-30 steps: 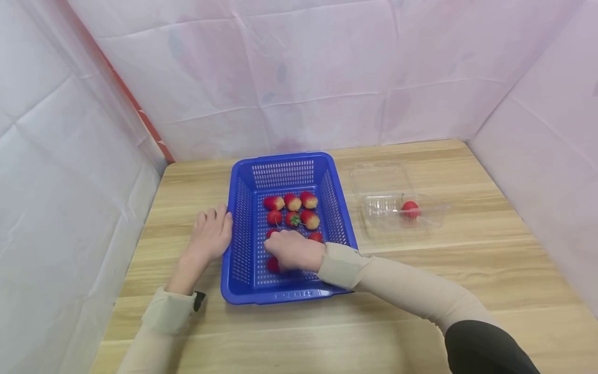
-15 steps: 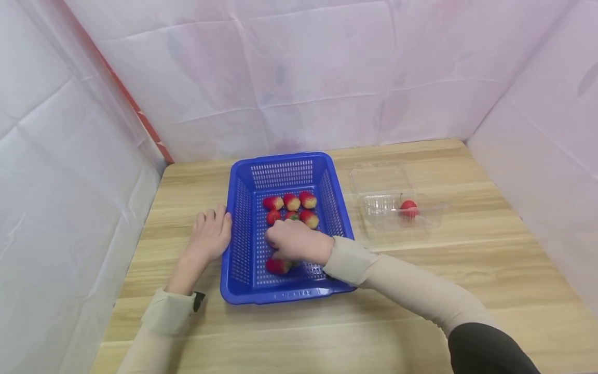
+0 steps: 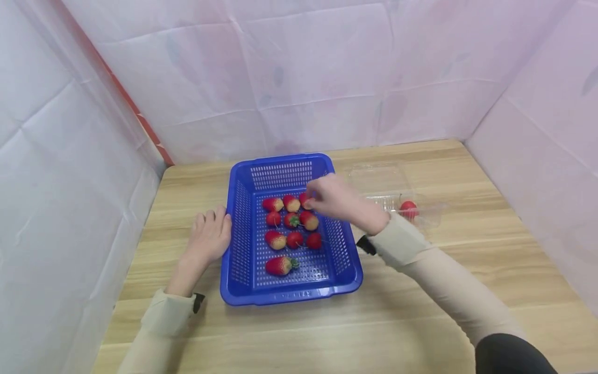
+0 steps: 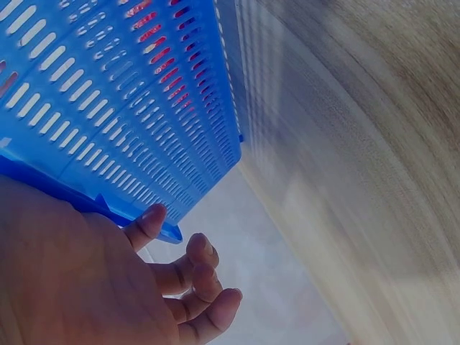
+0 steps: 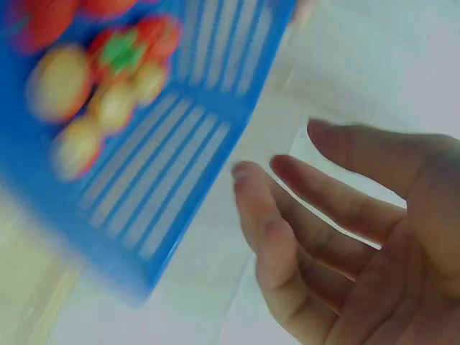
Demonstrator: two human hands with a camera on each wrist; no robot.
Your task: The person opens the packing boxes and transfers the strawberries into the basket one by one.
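A blue plastic basket (image 3: pixel 291 296) with slotted walls holds several strawberries (image 3: pixel 280 266) and a few cherries (image 3: pixel 294 239) laid out in rows. My left hand (image 3: pixel 211 234) rests against the basket's left rim; in the left wrist view its fingers (image 4: pixel 208 316) bend loosely beside the rim. Above the basket's right side is my right hand (image 3: pixel 338 197), overlapping the back right strawberry (image 3: pixel 306 200) in the head view. The right wrist view shows its thumb and fingers (image 5: pixel 269 237) apart, with nothing between them.
Right of the basket lies a clear plastic clamshell box (image 3: pixel 380 179), lid folded back, with one red cherry (image 3: pixel 408 209) in it; my right forearm partly covers it. The wooden table (image 3: pixel 280 343) is bounded by pale sheets (image 3: pixel 317 78) at the back and sides.
My right hand has lifted off the fruit in the basket's front part and moved back and right. The fruit it covered now shows. My left hand stays at the rim.
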